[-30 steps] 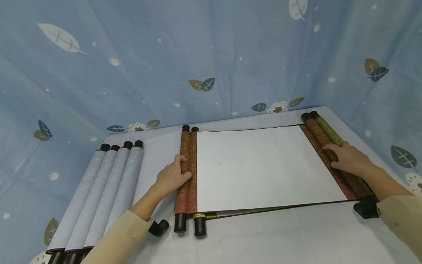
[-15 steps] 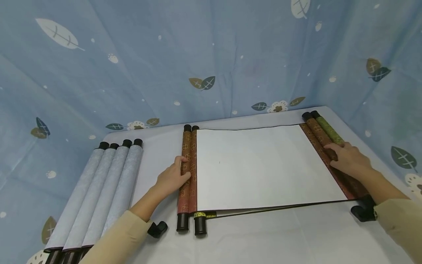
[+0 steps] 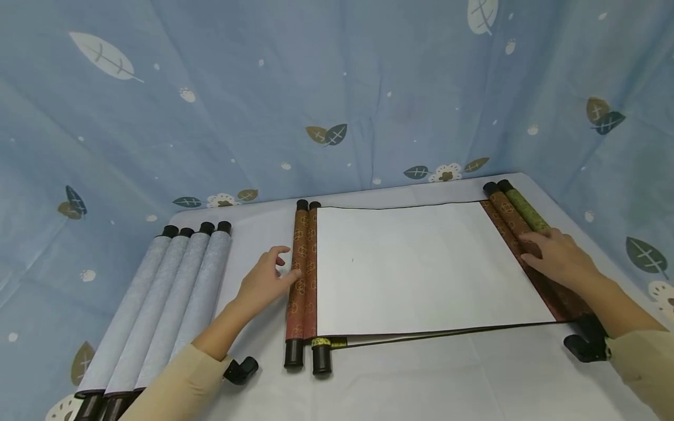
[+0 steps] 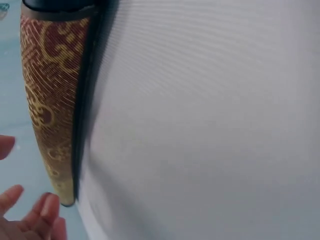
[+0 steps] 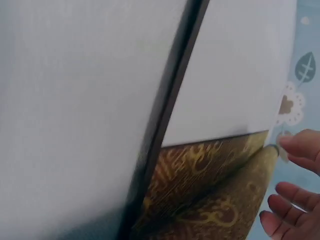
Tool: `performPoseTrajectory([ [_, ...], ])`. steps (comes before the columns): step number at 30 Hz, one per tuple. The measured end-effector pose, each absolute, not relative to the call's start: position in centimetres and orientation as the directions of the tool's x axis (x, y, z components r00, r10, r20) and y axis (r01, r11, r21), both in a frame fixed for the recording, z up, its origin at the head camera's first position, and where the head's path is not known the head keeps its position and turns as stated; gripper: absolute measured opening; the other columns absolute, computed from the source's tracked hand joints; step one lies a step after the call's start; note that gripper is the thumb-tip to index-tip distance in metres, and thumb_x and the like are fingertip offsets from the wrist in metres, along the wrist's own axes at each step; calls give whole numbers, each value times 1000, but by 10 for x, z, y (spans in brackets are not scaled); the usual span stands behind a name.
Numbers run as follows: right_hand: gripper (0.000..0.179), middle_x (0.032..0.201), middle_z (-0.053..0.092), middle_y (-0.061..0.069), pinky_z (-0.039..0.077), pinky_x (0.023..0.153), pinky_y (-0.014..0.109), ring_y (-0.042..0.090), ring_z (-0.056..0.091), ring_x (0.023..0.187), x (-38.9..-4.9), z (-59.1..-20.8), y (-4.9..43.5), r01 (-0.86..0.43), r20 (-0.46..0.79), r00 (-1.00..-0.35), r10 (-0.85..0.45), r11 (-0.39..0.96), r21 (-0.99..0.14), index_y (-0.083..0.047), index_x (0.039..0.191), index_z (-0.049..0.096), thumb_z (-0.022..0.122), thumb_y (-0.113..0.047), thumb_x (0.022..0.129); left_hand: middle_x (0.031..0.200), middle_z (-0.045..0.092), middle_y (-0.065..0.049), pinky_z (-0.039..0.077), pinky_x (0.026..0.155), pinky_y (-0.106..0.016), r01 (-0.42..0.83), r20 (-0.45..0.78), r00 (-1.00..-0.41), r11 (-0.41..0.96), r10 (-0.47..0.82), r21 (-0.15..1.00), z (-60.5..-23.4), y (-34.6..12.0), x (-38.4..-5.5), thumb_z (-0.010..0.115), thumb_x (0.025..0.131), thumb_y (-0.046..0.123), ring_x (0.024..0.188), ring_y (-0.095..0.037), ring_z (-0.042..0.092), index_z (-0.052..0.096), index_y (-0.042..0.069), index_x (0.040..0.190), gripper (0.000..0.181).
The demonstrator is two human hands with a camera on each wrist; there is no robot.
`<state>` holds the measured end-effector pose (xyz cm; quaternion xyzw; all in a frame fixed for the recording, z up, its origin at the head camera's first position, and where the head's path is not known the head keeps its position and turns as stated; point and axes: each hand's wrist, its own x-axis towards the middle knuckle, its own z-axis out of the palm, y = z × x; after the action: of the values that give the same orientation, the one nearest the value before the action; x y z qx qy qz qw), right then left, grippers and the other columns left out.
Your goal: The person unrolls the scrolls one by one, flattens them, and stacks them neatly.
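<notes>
A partly unrolled brown-brocade scroll (image 3: 411, 269) with a blank white sheet lies on the white table. Its left roll (image 3: 299, 275) has a gold flower pattern and black end knobs. Beside that roll, my left hand (image 3: 265, 280) has its fingers apart, the thumb tip right at the roll's edge. In the left wrist view, the fingers (image 4: 47, 210) stand near the roll's far end. My right hand (image 3: 566, 260) holds the right roll (image 3: 508, 210), thumb and fingers bent about it. The right wrist view shows that roll's brocade (image 5: 225, 210) close to the fingers.
Several rolled grey-white scrolls (image 3: 197, 292) lie side by side at the left. A green roll (image 3: 526, 207) lies along the far right. Under the scroll's near edge shows a yellow-green band (image 3: 339, 342), with a black knob (image 3: 321, 359) beside it. A blue leaf-print curtain (image 3: 368, 88) surrounds the table.
My left hand has let go of the left roll and moved slightly left, its fingers spreading. The right hand stays at the right roll, and the scroll lies as before.
</notes>
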<state>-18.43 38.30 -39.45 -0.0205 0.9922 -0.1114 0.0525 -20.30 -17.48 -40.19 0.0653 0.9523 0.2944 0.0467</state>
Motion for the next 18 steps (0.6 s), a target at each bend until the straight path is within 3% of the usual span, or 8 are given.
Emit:
performPoseTrajectory([
  [7,55,131,33,38,37,81,68,57,33,114,-182,-389,356,-126,53,-992,-115,944,-304,5,135,42,58,-27,94,121,53,-16,46,70,-34,65,-26,-992,668,125,742,-401,-185,-199,70,84,41,97,-26,53,36,15,142,73],
  [10,52,127,41,33,42,75,59,49,46,103,-180,-384,337,-193,173,-975,-140,919,-344,3,132,46,63,-24,91,123,51,-16,46,72,-35,59,-41,-988,619,147,783,-400,-188,-196,72,81,43,99,-27,52,33,17,144,79],
  [12,51,119,48,28,45,68,46,36,52,89,-179,-379,324,-245,267,-952,-150,895,-373,2,130,50,68,-21,88,124,51,-16,45,75,-35,63,-40,-987,601,156,797,-399,-190,-193,74,80,44,100,-27,52,32,19,145,81],
  [14,52,116,52,23,43,65,30,16,53,83,-178,-373,313,-295,336,-930,-150,849,-438,2,129,53,72,-17,84,125,51,-14,44,78,-36,76,-21,-987,585,157,808,-398,-191,-190,75,79,43,101,-27,52,33,22,144,81],
  [18,60,116,56,18,37,69,11,-8,43,85,-176,-362,294,-351,379,-913,-150,763,-543,0,130,52,78,-16,79,123,53,-15,41,85,-42,155,71,-983,558,170,815,-393,-196,-184,77,78,36,102,-30,53,36,21,143,78],
])
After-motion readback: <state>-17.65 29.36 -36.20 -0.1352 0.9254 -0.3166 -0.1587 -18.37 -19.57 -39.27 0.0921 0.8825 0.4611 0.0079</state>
